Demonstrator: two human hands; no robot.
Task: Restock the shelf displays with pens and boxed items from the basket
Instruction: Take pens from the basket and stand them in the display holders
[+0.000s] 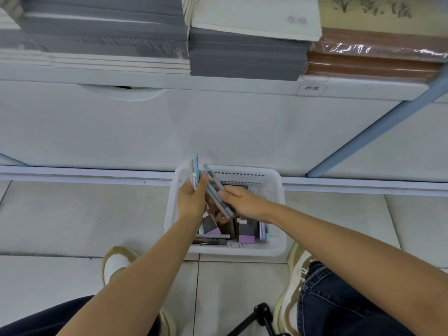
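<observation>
Together: left hand [191,200], right hand [244,202] around pens [214,190].

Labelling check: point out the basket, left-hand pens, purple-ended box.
basket [242,251], head view, near rim.
left-hand pens [196,166], head view, blue barrel, upper part.
purple-ended box [246,239], head view, purple end.

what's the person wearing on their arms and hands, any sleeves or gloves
Neither shows. The left hand and the right hand are ungloved, and both arms are uncovered right to the frame's edge. No watch or bracelet shows at either wrist.
</observation>
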